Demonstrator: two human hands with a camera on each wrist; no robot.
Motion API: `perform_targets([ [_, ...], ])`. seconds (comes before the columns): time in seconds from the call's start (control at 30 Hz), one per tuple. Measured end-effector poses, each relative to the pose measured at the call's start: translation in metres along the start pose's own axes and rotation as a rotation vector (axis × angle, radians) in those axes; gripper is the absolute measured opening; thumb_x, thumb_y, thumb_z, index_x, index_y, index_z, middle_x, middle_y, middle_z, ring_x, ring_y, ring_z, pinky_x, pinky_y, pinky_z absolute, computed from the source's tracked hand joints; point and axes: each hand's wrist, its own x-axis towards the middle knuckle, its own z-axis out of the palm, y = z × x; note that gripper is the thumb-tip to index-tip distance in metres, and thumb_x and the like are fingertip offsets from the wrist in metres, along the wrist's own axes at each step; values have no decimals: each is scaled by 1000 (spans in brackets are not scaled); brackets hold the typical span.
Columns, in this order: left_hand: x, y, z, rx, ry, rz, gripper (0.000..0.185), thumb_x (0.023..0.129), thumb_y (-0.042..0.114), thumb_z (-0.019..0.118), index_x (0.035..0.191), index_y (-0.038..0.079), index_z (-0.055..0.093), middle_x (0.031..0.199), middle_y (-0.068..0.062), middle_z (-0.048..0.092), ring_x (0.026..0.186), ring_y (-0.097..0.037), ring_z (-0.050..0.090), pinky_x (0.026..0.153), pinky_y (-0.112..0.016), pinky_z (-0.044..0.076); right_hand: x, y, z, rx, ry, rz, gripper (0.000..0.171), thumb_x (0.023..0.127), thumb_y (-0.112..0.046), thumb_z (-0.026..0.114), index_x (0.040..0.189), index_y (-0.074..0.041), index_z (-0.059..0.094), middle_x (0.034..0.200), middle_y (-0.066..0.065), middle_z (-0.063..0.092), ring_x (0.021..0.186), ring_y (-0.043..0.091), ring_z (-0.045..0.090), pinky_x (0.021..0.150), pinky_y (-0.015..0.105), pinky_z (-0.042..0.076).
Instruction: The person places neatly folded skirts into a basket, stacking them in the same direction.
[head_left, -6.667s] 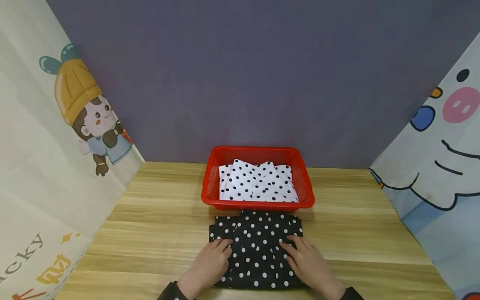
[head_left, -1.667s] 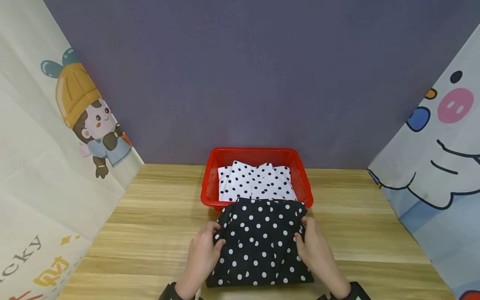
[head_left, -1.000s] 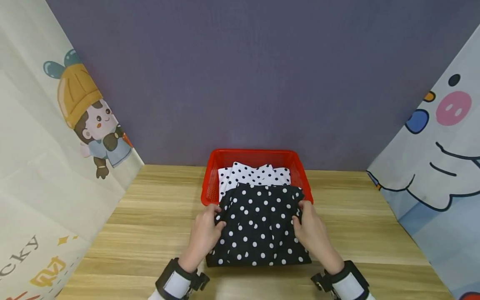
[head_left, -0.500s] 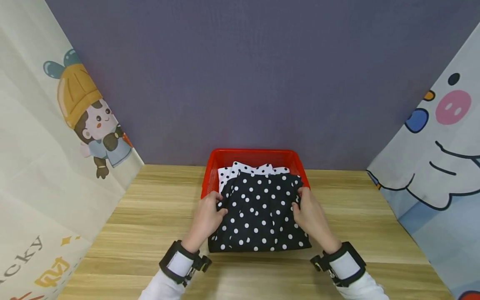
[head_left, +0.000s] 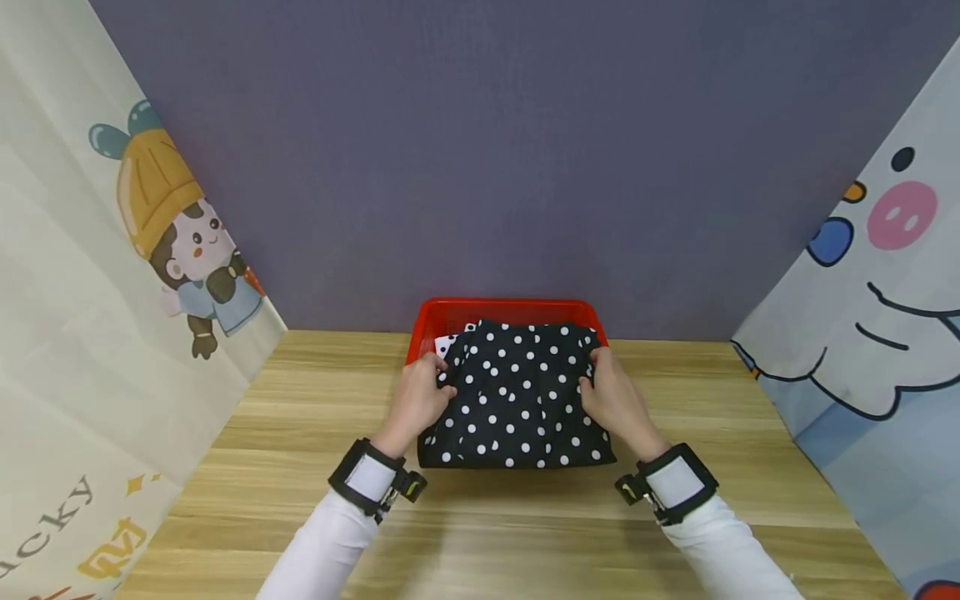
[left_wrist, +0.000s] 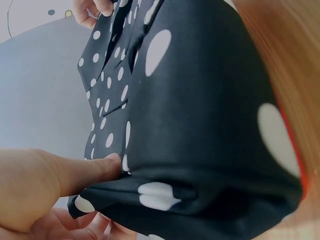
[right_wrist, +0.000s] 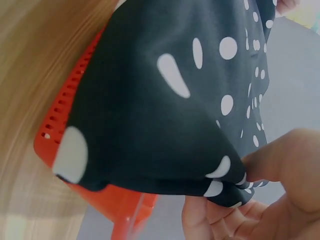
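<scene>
A folded black cloth with white polka dots (head_left: 517, 400) hangs between my two hands, over the red plastic basket (head_left: 510, 307). My left hand (head_left: 417, 398) pinches its left side, thumb on top and fingers beneath, as the left wrist view shows. On the opposite side my right hand (head_left: 617, 400) grips the cloth's edge the same way; in the right wrist view its thumb (right_wrist: 270, 159) presses on the fold. Only a corner of the white cloth with black dots (head_left: 444, 344) shows inside the basket; the black cloth hides the rest.
The basket stands on a wooden table (head_left: 300, 417) near its back edge, in front of a grey-blue backdrop (head_left: 480, 150). Printed cloth hangings with cartoon figures flank the table on the left (head_left: 67, 350) and right (head_left: 900, 350).
Earlier the black cloth lay on the table under both hands. They have since gripped its sides, lifted it and moved it forward over the basket, covering most of the white cloth.
</scene>
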Motion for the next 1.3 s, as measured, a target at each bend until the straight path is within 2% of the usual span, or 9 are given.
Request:
perform_targets([
  [0.23, 17, 0, -2, 54, -23, -22, 28, 70, 7, 76, 93, 0, 62, 90, -17, 67, 80, -35, 61, 69, -45, 49, 17, -1, -2, -5, -35, -3, 37, 84, -6, 56, 114, 8, 40, 103, 28, 54, 81, 36, 58, 65, 48, 48],
  [0.5, 35, -1, -1, 94, -57, -46, 31, 71, 11, 76, 96, -1, 63, 96, -17, 67, 85, -35, 61, 74, -44, 49, 36, -2, -2, -30, -69, 14, 39, 85, -7, 55, 116, 9, 38, 102, 28, 52, 79, 37, 56, 64, 48, 47],
  [0.8, 56, 2, 0, 109, -75, -46, 32, 72, 12, 75, 99, 0, 62, 98, -16, 66, 89, -34, 61, 77, -43, 49, 54, -2, -7, -20, -94, 51, 40, 87, -9, 50, 120, 9, 35, 110, 31, 49, 93, 42, 55, 75, 51, 45],
  [1.03, 72, 5, 3, 148, -86, -37, 31, 73, 15, 74, 98, 2, 62, 98, -15, 67, 87, -35, 63, 76, -45, 50, 62, 0, -8, -27, -83, 77, 41, 88, -10, 50, 121, 10, 35, 111, 31, 49, 95, 44, 54, 80, 52, 44],
  [1.3, 84, 5, 9, 164, -121, -89, 33, 74, 17, 74, 102, 3, 62, 103, -14, 66, 92, -35, 61, 80, -45, 49, 75, -1, -7, -52, -111, 137, 43, 90, -12, 49, 124, 8, 34, 119, 30, 47, 101, 45, 53, 84, 53, 43],
])
